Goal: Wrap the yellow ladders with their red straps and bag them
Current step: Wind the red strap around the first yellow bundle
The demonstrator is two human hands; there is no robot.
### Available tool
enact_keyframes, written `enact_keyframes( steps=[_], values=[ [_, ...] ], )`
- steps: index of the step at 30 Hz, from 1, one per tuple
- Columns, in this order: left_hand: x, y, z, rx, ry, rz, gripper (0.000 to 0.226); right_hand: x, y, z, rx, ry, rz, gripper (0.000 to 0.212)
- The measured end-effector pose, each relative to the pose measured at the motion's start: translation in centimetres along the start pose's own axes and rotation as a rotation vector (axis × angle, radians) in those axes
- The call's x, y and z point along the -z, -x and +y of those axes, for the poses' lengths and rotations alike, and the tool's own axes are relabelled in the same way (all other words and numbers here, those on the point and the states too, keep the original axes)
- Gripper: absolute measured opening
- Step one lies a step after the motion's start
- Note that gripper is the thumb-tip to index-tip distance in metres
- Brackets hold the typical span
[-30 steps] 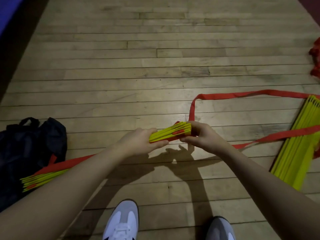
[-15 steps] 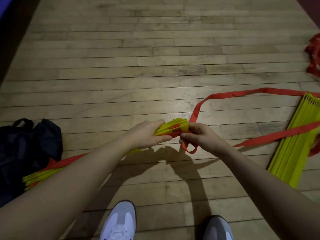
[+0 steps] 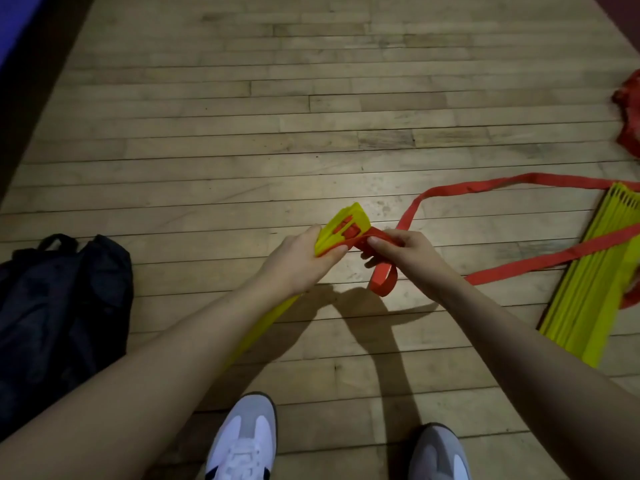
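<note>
Yellow ladder (image 3: 347,224) in hands; dark bag (image 3: 62,306) beside.

The floor (image 3: 311,116) is pale brown wood, with a pattern of long narrow boards and thin dark lines between them. The ladder bundle (image 3: 349,220) in the hands is bright yellow, with red showing inside its end. The strap (image 3: 446,192) on it is red, a little orange in the light. At the right edge of the floor the second ladder bundle (image 3: 588,289) is the same yellow with fine lines along it. The bag (image 3: 65,299) at the left edge is black, perhaps very dark blue. The shoes (image 3: 242,441) are white and grey. A red heap (image 3: 628,112) lies at the far right edge.
</note>
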State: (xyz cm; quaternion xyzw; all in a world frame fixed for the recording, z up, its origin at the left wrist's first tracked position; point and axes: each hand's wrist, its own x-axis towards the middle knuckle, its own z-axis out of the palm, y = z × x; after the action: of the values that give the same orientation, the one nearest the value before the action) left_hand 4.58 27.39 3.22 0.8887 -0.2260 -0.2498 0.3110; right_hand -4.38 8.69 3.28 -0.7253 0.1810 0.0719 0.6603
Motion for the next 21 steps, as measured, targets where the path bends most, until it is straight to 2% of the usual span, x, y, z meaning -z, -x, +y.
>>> enact_keyframes(
  steps=[3,7,11,14,18,21],
  values=[
    [-0.7,0.0,-0.2,0.021,-0.052,0.023,0.045,0.1,0.1,-0.6,-0.044,-0.115,-0.025,0.024],
    [-1.0,-0.4,-0.3,0.023,-0.071,0.018,0.048,0.2,-0.1,-1.0,-0.105,-0.040,-0.049,0.033],
    [-0.6,-0.6,-0.7,0.022,-0.037,0.024,0.046,0.2,-0.1,-1.1,-0.134,-0.104,-0.129,0.021],
    [-0.3,-0.7,-1.1,0.023,-0.021,0.036,0.044,-0.1,-0.1,-1.1,-0.154,-0.111,-0.160,0.021],
    [-0.2,-0.4,-1.3,0.024,-0.017,0.027,0.050,-0.2,-0.2,-1.3,-0.126,-0.002,-0.120,0.010],
    [0.0,0.0,-0.9,0.029,-0.014,0.029,0.055,-0.7,-0.2,-1.1,-0.079,0.012,-0.014,0.012]
  ],
)
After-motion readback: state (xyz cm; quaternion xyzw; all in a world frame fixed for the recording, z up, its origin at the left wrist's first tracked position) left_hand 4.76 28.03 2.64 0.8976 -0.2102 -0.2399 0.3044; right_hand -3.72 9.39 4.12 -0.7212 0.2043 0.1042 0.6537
